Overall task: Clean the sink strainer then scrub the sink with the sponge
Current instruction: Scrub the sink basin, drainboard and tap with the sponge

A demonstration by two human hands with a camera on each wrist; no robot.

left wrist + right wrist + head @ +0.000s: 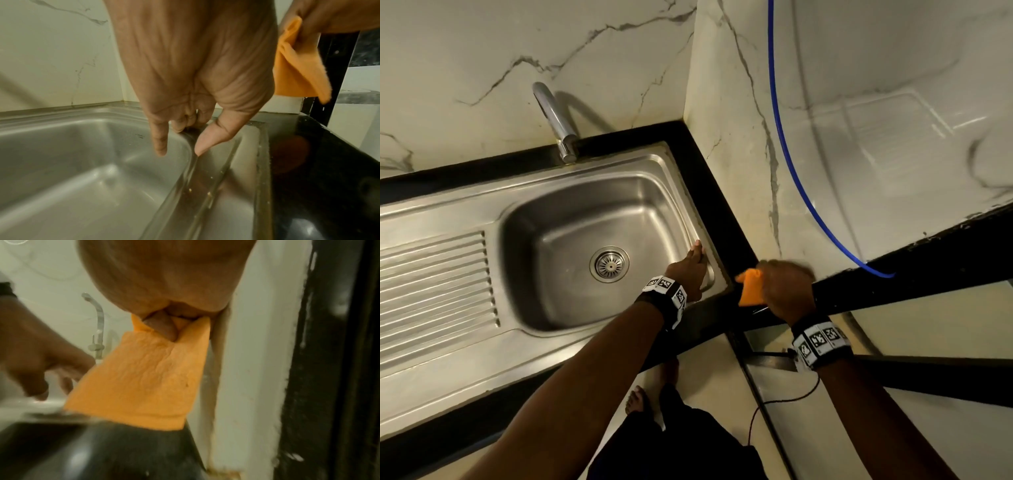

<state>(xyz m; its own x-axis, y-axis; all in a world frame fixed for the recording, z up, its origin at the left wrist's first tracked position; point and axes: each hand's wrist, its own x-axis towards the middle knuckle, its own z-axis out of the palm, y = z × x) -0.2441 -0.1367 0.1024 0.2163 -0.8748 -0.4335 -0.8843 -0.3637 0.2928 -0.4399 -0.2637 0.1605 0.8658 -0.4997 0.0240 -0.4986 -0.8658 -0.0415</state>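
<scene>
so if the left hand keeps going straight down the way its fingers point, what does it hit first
The left hand points downward at the sink rim; thumb and curled fingers look already on the rim's right edge, so it meets that first, though the contact depth is unclear.

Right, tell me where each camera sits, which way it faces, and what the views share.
Head: above, looking down at the stainless steel sink; both forearms show.
Left wrist: along the left hand, fingers at the sink's right rim.
Right wrist: along the right hand gripping the thin orange sponge cloth over the black counter.
All three show that cloth.
</scene>
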